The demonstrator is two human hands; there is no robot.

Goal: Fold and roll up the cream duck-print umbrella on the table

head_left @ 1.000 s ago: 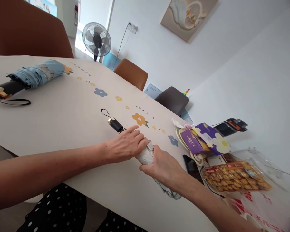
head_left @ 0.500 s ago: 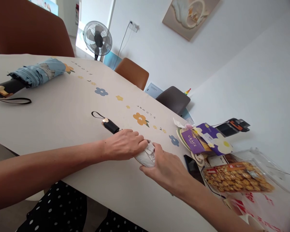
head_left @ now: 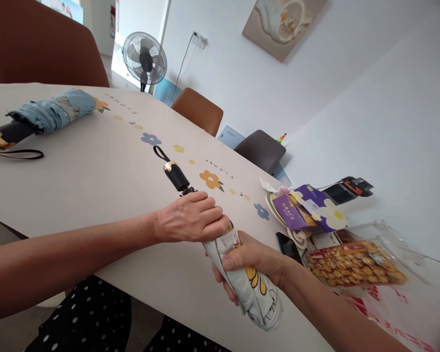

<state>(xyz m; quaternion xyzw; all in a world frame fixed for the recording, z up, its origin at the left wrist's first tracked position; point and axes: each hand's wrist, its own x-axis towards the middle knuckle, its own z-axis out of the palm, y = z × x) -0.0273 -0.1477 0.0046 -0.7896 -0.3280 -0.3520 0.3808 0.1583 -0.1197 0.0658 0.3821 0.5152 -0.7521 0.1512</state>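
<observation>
A folded white umbrella (head_left: 258, 296) with a yellow print lies slanted across both my hands, its black handle (head_left: 176, 177) and wrist loop pointing up and left. My left hand (head_left: 194, 217) is wrapped round the canopy close to the handle. Lower down, my right hand (head_left: 247, 256) grips the same canopy, thumb on top and fingers curled beneath. The canopy's far end sticks out below my right hand, near the table's front edge. A second folded umbrella, light blue (head_left: 53, 112), rests on the table at the far left.
The white table (head_left: 106, 188) has a flower print. At its right end are a purple box (head_left: 291, 210), a phone (head_left: 289, 247), a clear pack of brown snacks (head_left: 359, 264) and a plastic bag (head_left: 392, 313). Chairs (head_left: 200, 110) and a fan (head_left: 144, 58) stand beyond.
The white umbrella has turned, so its handle is higher and its printed canopy now shows below my right hand. My right hand has changed its grip, with the thumb now on top.
</observation>
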